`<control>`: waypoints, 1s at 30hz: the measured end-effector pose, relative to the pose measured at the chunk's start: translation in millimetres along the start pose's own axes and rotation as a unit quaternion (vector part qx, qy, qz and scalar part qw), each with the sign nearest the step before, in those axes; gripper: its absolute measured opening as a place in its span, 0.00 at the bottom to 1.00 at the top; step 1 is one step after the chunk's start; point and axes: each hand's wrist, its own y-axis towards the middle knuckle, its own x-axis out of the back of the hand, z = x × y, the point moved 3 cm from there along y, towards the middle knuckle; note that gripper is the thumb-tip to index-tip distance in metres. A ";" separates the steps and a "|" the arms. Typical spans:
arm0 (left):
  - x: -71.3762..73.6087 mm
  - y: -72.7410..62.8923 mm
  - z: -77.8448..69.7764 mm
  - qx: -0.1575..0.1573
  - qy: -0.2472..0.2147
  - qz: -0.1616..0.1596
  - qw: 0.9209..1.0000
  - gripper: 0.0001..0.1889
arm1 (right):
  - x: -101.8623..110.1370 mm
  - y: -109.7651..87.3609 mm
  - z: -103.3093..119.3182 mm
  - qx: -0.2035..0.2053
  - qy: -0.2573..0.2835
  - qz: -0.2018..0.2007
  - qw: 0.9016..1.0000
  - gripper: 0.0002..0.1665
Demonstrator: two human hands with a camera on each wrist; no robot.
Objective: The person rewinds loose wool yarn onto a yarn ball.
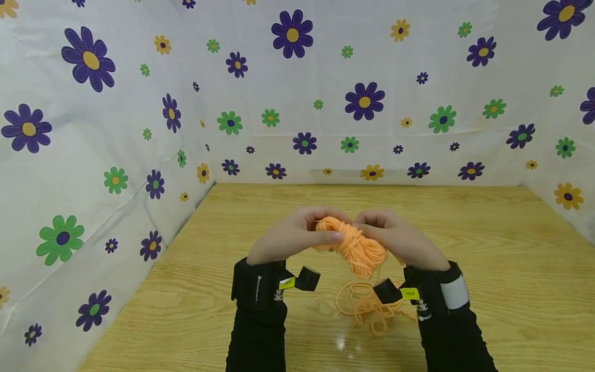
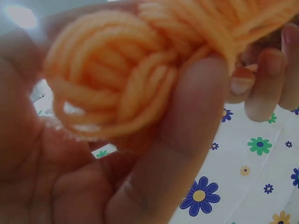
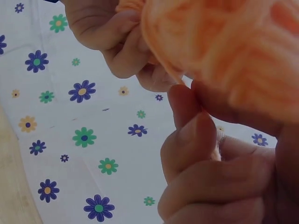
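An orange yarn bundle (image 1: 360, 250), wrapped round its middle, is held above the table between both hands. My left hand (image 1: 297, 235) grips its left end, the thumb pressed across the front; in the left wrist view the looped end of the bundle (image 2: 112, 79) lies between thumb and fingers. My right hand (image 1: 402, 235) is at the bundle's upper right. In the right wrist view, the right thumb and forefinger pinch a single yarn strand (image 3: 166, 65) that runs off the bundle. Loose yarn (image 1: 372, 305) lies in tangled loops on the table below.
The wooden table (image 1: 209, 289) reaches back to a white flowered cloth (image 1: 325, 67) hung behind it and along both sides. Each wrist wears a black strap with a small camera block (image 1: 308, 279).
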 end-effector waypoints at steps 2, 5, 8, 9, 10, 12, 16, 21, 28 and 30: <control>-0.2 0.8 0.2 -0.002 0.004 0.008 1.000 0.18 | 0.9 -0.4 0.2 -0.005 -0.001 -0.006 1.000 0.16; -0.1 1.7 0.7 -0.003 0.007 0.012 1.000 0.18 | 2.3 -1.2 0.8 -0.013 -0.003 -0.022 1.000 0.16; 0.1 2.2 1.8 0.003 0.003 0.009 1.000 0.18 | 3.2 -1.5 1.8 -0.011 -0.005 -0.044 0.999 0.16; 0.3 2.4 2.7 0.007 0.005 0.006 1.000 0.18 | 3.5 -1.6 2.3 -0.007 -0.008 -0.052 0.999 0.16; 0.3 2.6 3.4 0.012 0.008 0.004 1.000 0.18 | 3.5 -1.8 2.9 -0.005 -0.009 -0.060 0.998 0.16; 0.1 3.2 4.9 0.022 0.014 -0.002 1.000 0.18 | 3.8 -2.1 4.4 -0.001 -0.011 -0.072 0.997 0.16; -0.2 4.8 8.1 0.040 0.040 -0.012 0.998 0.18 | 4.0 -4.1 6.2 0.003 -0.008 -0.090 0.996 0.16; 1.1 5.6 12.4 0.050 0.058 -0.031 0.997 0.18 | 3.1 -7.9 10.1 0.008 0.000 -0.103 0.995 0.18; 6.3 6.7 19.5 0.077 0.087 -0.097 0.989 0.18 | 2.4 -12.0 16.7 0.031 0.011 -0.116 0.993 0.18; 7.5 7.4 21.4 0.083 0.089 -0.118 0.985 0.18 | 1.8 -12.9 18.0 0.038 0.018 -0.116 0.992 0.16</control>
